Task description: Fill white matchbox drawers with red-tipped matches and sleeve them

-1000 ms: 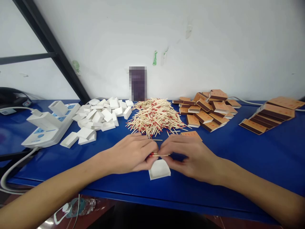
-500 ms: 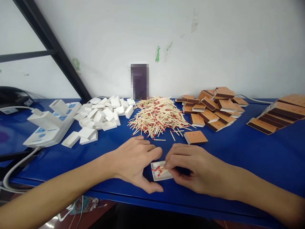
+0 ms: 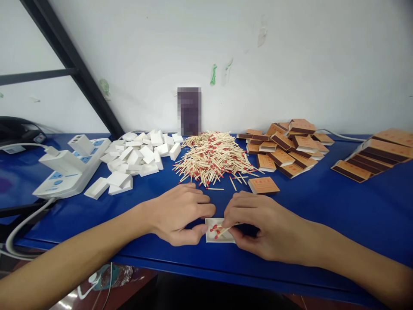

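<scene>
A small white tray lies near the front edge of the blue table. Several red-tipped matches are in it, their rear ends pinched between the thumb and fingers of my right hand, which covers the tray's right part. At the tray's left end is my left hand, its thumb tip touching or almost touching the tray wall, fingers bent and apart from the thumb, with nothing seen between them. Beyond both hands rises a large heap of loose matches.
White trays are piled at the left, beside a power strip with chargers. Orange matchbox sleeves are heaped at the right, one lone sleeve nearer. More sleeves stand far right. A blurred dark panel leans on the wall.
My left thumb has moved up and in toward the tray's left end, narrowing the gap to the fingers. My right hand has barely moved and still pinches the matches.
</scene>
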Tool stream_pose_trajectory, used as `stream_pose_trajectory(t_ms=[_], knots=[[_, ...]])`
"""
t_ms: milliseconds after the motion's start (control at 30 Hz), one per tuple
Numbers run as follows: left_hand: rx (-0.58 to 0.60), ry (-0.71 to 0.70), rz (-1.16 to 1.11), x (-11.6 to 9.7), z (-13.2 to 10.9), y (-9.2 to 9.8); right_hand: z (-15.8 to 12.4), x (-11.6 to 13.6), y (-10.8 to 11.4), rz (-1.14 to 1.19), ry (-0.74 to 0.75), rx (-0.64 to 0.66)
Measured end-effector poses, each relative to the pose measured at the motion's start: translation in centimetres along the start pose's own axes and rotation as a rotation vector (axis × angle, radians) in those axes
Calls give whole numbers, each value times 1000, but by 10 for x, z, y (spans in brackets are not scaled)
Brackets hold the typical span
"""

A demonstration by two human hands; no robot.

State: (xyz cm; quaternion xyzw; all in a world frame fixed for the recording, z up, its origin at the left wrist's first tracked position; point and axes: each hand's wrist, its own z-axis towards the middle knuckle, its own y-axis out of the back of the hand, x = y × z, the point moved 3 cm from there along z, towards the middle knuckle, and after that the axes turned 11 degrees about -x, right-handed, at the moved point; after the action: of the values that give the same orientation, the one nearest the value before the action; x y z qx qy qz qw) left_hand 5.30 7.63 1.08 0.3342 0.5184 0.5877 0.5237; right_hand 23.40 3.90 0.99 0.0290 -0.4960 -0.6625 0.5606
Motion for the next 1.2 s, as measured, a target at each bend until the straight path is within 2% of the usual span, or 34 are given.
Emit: stream_pose_trajectory(t_ms=[533,733,967,1200], knots=[[21,33,-1,0,-1,-1,0,2,1,36,44,-61],[11,50,-16,1,0,-1,-2,3,-1,20,62,-18],[-116,61,24,-1,-1,-6,-2,3,0,-32,85,16],[-186,53,93,-11,3,-10,-3,3,1,-16,74,30]])
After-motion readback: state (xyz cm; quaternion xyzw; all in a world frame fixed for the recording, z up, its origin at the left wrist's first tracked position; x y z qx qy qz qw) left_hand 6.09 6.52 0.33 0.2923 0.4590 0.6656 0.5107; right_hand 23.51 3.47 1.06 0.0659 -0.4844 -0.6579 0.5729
